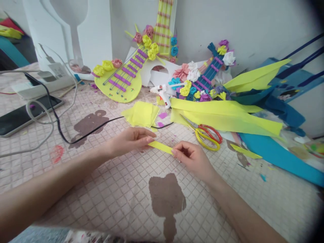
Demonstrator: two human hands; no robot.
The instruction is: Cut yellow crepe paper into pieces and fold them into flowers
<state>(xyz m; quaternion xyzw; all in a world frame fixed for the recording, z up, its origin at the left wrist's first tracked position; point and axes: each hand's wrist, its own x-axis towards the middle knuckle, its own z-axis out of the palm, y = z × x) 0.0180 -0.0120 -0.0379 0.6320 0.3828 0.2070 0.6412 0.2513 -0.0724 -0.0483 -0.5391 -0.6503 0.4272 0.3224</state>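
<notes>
Between my two hands a narrow yellow paper strip [161, 146] is stretched just above the checked tablecloth. My left hand [133, 139] pinches its left end, thumb on top. The right end is held between thumb and fingertips of my right hand [188, 153]. Beyond my left hand lies a stack of cut yellow crepe paper pieces [142, 114]. Scissors [206, 135] with red and yellow handles rest past my right hand, their blades touching long yellow crepe sheets [222, 114]. A white glue gun [162, 94] stands behind the stack.
Paper guitars [124, 79] with rolled crepe flowers lean along the wall. At left are a phone [27, 114], a power strip [45, 84] and loose cables. Blue crepe paper [283, 155] spreads at right. The tablecloth [121, 192] has brown worn patches.
</notes>
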